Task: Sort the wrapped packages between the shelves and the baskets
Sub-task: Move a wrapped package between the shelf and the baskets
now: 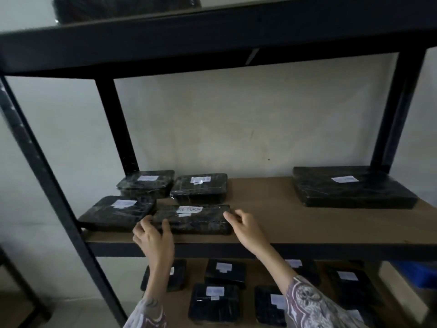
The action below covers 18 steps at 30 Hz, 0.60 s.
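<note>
A long black wrapped package [196,220] with a white label reading RETURN lies near the front of the middle shelf [283,223]. My left hand [152,235] has its fingers curled over the package's left front corner. My right hand [244,226] touches its right end with the fingertips, fingers spread. Three smaller black packages sit beside and behind it: one at the left [118,211], two at the back [146,183] [199,188]. A large flat package [350,185] rests at the shelf's right.
The black metal rack has a front left post [47,176] and an upper shelf beam [212,43] close overhead. The lower shelf holds several labelled black packages [224,272]. A blue basket [416,273] shows at the lower right. Another package sits on the top shelf [123,8].
</note>
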Tool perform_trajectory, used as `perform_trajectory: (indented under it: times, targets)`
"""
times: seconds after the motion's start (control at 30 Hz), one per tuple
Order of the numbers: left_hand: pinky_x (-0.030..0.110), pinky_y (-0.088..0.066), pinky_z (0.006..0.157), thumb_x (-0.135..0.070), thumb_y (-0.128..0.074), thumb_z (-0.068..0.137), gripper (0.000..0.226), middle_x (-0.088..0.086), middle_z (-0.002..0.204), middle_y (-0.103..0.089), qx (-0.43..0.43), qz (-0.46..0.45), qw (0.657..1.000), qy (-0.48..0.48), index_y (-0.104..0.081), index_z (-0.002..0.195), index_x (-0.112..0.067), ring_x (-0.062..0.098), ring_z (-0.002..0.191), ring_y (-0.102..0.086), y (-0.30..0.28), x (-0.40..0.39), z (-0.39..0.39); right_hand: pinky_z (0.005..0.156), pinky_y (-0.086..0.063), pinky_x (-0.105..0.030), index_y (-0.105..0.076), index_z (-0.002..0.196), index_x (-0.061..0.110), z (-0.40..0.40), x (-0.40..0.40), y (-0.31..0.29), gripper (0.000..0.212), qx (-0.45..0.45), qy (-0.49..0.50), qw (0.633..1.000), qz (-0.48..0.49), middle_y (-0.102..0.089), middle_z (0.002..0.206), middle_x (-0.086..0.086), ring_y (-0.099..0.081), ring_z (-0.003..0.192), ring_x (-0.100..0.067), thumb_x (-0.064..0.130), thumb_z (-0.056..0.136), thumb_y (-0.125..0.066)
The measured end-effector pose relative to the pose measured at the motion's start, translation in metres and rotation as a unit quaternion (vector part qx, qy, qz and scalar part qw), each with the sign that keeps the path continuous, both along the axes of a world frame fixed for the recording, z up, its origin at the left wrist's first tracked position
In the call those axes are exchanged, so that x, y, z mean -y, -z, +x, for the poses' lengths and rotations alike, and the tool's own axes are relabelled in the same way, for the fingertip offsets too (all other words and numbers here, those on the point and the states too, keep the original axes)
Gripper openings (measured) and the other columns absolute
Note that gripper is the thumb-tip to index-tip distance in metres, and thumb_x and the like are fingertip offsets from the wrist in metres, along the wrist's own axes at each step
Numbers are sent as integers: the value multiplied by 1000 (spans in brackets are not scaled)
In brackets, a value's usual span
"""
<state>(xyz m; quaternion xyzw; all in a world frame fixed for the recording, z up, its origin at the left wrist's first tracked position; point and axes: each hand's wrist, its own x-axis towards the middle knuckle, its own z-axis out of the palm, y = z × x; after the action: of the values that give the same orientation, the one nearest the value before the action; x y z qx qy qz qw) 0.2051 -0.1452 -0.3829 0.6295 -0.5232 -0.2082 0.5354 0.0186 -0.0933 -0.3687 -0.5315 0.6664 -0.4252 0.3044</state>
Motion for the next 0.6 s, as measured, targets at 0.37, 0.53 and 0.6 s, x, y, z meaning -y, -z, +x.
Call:
perform_trajectory:
  times: [0.37, 0.53, 0.6]
  targets:
    - [31, -30, 101, -26, -61, 86, 62, 15, 136, -35, 24, -30, 994, 100, -35, 136, -1, 29, 128, -35, 17, -4, -1, 92, -39, -25, -37, 129, 18, -10, 11, 4, 45, 89, 13, 995, -36, -56, 117, 4, -52, 106, -11, 22, 90, -59]
    - [40, -22, 109, -28, -63, 85, 59, 13, 135, -41, 40, -50, 992, 106, -38, 133, -4, 28, 128, -36, 22, -5, -6, 110, -31, -36, -28, 139, 23, -19, 14, 9, 61, 141, 14, 990, -26, -47, 137, 0, -43, 126, -15, 18, 88, -61]
    - [39, -19, 111, -28, -62, 85, 59, 12, 135, -41, 40, -54, 992, 104, -37, 134, -4, 28, 129, -35, 23, -4, -6, 114, -27, -42, -22, 146, 23, -19, 15, 9, 71, 149, 10, 989, -20, -40, 146, 0, -38, 133, -17, 21, 87, -62]
